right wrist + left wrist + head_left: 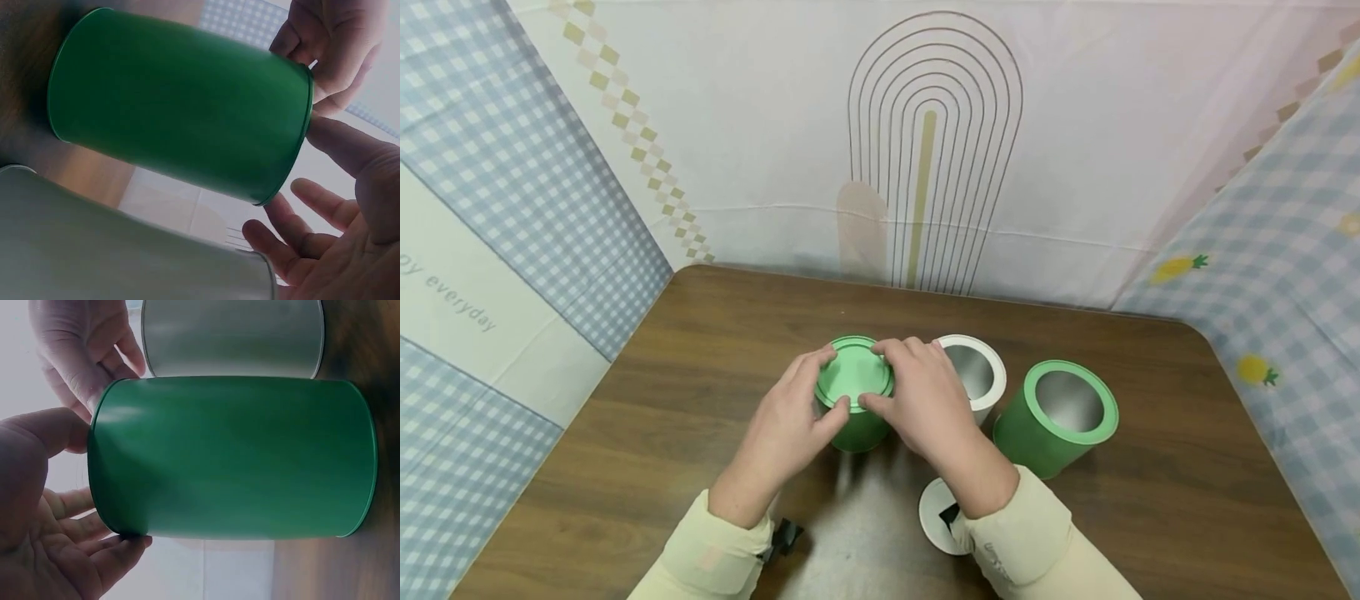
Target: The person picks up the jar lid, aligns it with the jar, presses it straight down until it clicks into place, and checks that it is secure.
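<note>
Green can [859, 428] upright, long axis vertical, lid [853, 374] facing up.

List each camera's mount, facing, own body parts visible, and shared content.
Head: on the head, facing forward and down at a lidded green cylindrical tin; left hand, right hand, pale yellow sleeves show.
Left wrist: on left wrist, facing that tin's side; both hands show.
Right wrist: on right wrist, facing that tin's side; both hands show.
Wrist views share that tin, a white cylindrical tin, both hands.
</note>
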The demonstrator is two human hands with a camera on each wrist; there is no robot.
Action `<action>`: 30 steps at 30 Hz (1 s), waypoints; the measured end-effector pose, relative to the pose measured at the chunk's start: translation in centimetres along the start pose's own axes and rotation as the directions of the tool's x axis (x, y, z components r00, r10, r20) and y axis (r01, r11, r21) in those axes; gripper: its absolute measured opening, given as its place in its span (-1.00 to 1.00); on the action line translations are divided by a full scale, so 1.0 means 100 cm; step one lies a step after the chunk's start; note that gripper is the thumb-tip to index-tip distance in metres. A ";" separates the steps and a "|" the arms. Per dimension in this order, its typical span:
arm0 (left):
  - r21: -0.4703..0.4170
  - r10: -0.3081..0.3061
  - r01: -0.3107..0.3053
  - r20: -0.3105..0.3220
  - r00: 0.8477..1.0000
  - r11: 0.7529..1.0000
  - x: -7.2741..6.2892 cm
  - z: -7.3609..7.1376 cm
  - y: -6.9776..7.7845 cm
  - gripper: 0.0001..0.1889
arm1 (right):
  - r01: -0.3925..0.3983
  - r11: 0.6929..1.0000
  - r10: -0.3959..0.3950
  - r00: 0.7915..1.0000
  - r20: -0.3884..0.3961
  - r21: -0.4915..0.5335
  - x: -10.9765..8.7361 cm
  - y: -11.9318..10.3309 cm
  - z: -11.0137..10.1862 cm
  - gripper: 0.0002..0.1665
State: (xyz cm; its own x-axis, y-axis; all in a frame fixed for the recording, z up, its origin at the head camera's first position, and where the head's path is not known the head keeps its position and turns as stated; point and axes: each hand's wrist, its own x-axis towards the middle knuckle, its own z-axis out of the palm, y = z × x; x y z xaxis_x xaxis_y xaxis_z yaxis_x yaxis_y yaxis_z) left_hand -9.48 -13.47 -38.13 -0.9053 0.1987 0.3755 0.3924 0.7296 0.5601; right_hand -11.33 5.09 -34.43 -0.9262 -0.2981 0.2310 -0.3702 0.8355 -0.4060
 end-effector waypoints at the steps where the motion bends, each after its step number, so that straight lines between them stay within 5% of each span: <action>1: 0.005 0.001 -0.001 0.004 1.000 1.000 0.001 0.000 0.001 -0.43 | -0.004 1.000 0.004 1.000 0.010 0.000 0.000 0.000 -0.001 -0.31; 9: 0.030 -0.008 0.008 0.016 1.000 1.000 0.001 0.000 0.002 -0.39 | 0.012 0.999 -0.012 1.000 0.000 0.045 0.000 0.003 0.000 -0.33; 20: 0.003 0.068 -0.068 -0.097 0.993 0.998 -0.005 0.008 -0.003 -0.30 | 0.081 0.990 -0.064 0.987 -0.144 0.114 -0.012 0.016 0.004 -0.47; 30: -0.070 0.265 -0.290 -0.246 0.932 0.954 -0.011 0.006 0.009 -0.37 | 0.119 0.982 -0.083 0.971 -0.226 0.149 -0.027 0.021 -0.002 -0.45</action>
State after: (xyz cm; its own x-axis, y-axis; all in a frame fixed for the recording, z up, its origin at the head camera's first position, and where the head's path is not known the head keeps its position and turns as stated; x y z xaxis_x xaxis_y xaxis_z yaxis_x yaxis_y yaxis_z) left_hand -8.27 -12.57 -38.47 -0.6998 0.2180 0.6803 0.6487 0.5928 0.4773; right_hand -9.59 7.78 -35.74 -0.8519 -0.2545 0.4577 -0.4842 0.7157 -0.5033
